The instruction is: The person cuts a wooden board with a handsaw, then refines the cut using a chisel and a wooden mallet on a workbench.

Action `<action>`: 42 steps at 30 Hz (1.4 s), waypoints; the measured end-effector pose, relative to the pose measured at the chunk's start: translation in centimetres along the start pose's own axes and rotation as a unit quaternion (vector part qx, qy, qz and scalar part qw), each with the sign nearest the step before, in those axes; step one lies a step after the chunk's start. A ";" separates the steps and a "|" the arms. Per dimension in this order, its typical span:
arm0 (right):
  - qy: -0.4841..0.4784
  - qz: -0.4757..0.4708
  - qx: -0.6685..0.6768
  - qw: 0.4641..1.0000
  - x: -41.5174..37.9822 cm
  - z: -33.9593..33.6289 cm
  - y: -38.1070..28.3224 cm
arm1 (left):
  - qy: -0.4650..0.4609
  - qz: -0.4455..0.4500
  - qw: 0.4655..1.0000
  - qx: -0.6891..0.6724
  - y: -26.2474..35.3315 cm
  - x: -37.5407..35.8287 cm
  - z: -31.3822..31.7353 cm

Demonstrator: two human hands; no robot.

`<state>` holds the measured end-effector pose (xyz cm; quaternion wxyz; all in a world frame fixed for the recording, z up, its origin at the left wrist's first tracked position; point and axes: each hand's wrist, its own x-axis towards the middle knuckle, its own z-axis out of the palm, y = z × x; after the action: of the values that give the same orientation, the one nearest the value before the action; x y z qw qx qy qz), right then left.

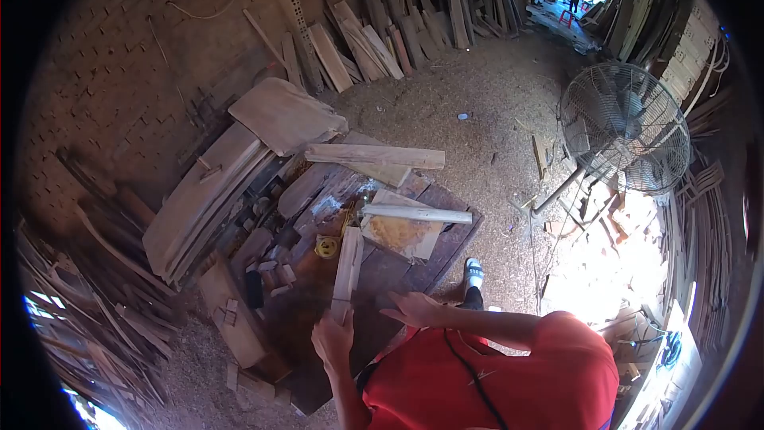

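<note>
Left hand (333, 340): closed round the near end of a wood strip (348, 263), which lies over the table (376, 277). Held at one end only; a loose grip could let the far end swing or drop into the yellow coil (325, 247) just beside it. Right hand (415, 310): empty, fingers extended near the table edge; contact unclear. Splinters likely if a palm slides along rough wood.

Farther: pale stick (418, 213) across a stained board (398, 237), its end near the table's edge; a knock could roll it off. Beyond, a plank (374, 155) appears to overhang; bumping it may tip it. Standing fan (627, 129) off to the right; blade motion cannot be told.
</note>
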<state>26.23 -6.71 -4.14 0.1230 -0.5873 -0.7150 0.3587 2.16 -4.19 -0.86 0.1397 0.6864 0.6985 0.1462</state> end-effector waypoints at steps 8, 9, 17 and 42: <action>-0.013 0.004 0.022 1.000 0.4 2.2 1.6 | 0.007 0.001 1.000 0.003 -0.2 -0.3 0.5; 0.000 -0.009 0.014 1.000 1.1 2.8 1.1 | 0.009 0.000 1.000 0.000 -0.1 -0.2 0.4; 0.006 -0.019 -0.009 1.000 -1.0 0.3 1.6 | -0.030 -0.021 0.999 0.000 0.2 0.0 -0.2; -0.099 -0.003 0.028 0.995 2.9 -0.1 -1.6 | -0.046 -0.037 0.996 -0.068 -0.4 0.1 -0.3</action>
<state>24.30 -4.06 -3.72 0.0693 -0.5433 -0.7149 0.4347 1.66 -4.11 -0.79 0.2234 0.6546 0.7049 0.1570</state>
